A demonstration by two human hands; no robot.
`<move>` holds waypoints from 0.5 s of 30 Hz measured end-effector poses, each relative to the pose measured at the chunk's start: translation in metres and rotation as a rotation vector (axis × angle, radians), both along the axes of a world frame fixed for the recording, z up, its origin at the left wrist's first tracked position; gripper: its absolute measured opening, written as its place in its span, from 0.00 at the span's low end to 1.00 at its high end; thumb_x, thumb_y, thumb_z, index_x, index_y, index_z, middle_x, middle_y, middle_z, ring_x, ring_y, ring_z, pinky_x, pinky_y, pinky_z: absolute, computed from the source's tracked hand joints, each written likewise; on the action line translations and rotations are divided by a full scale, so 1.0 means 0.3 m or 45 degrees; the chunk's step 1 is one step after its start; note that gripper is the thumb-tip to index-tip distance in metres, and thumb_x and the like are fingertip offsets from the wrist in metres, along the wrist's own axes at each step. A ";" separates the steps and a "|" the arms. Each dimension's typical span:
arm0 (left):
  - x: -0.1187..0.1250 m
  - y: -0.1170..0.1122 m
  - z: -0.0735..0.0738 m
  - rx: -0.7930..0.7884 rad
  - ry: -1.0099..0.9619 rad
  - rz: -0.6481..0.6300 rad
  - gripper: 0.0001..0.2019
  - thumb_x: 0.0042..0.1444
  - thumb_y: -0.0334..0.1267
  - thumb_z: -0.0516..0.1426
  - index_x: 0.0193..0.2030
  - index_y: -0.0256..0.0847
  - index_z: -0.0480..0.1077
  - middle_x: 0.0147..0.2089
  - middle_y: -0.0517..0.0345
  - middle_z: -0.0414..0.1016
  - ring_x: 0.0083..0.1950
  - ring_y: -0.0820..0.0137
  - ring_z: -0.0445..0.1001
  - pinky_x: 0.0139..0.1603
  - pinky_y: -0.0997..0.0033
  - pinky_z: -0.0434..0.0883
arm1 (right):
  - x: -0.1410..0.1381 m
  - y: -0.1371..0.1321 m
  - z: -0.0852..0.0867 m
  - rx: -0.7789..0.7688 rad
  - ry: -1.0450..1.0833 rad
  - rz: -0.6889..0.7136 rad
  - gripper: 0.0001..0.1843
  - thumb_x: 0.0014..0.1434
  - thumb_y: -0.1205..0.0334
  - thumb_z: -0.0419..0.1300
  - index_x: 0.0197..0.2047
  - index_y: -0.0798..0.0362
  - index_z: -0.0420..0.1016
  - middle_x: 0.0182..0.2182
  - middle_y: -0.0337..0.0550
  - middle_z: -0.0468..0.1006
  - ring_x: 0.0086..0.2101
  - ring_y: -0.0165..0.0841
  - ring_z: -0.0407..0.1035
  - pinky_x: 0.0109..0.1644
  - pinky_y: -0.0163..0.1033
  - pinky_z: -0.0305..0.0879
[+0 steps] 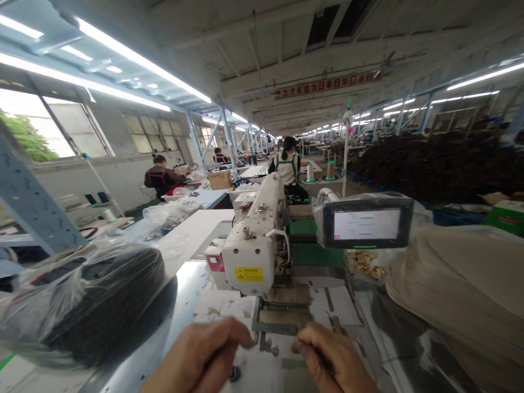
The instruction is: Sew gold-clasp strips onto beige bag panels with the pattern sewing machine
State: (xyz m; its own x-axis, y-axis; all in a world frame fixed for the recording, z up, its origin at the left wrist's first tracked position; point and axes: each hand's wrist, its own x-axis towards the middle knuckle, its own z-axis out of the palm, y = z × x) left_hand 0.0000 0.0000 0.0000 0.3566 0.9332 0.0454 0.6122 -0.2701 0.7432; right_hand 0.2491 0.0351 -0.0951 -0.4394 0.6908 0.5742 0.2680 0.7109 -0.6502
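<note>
My left hand (208, 355) and my right hand (327, 357) sit at the bottom edge, both with fingers curled in, fingertips pointing toward each other a short gap apart. What they pinch is hidden or too small to name. They hover over the metal machine bed (192, 284), just in front of the clamp frame (278, 319) under the head of a white sewing machine (256, 245). A small dark round object (234, 374) shows below the left hand's fingers.
A plastic bag of black material (90, 303) lies at the left. A tall stack of beige fabric pieces (462, 289) sits at the right, behind a lit control screen (366, 224). Other people sit at sewing stations farther back.
</note>
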 end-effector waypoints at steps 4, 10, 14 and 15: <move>-0.040 0.195 0.200 0.410 0.085 0.108 0.12 0.61 0.43 0.51 0.42 0.45 0.74 0.24 0.62 0.67 0.25 0.72 0.64 0.25 0.74 0.62 | -0.002 -0.006 0.010 -0.030 0.008 0.037 0.07 0.63 0.63 0.48 0.33 0.50 0.61 0.25 0.35 0.66 0.26 0.27 0.63 0.29 0.32 0.55; 0.065 0.518 0.394 0.760 0.356 0.133 0.14 0.56 0.39 0.49 0.40 0.39 0.74 0.22 0.64 0.64 0.23 0.73 0.62 0.27 0.75 0.59 | 0.001 -0.019 0.008 -0.080 -0.028 0.006 0.05 0.62 0.66 0.49 0.34 0.50 0.63 0.27 0.36 0.68 0.29 0.29 0.65 0.33 0.33 0.57; 0.128 0.719 0.442 0.780 0.644 0.154 0.18 0.53 0.36 0.46 0.39 0.38 0.76 0.21 0.62 0.66 0.24 0.71 0.64 0.29 0.73 0.61 | 0.002 -0.018 0.011 -0.043 -0.026 0.000 0.05 0.62 0.65 0.48 0.35 0.50 0.63 0.28 0.37 0.69 0.29 0.29 0.66 0.33 0.33 0.57; 0.138 0.765 0.444 0.766 0.686 0.137 0.18 0.51 0.35 0.46 0.38 0.38 0.77 0.21 0.61 0.67 0.25 0.70 0.65 0.30 0.72 0.62 | 0.002 -0.017 0.014 -0.028 -0.016 0.001 0.05 0.62 0.65 0.48 0.35 0.50 0.63 0.28 0.37 0.69 0.28 0.29 0.66 0.32 0.33 0.57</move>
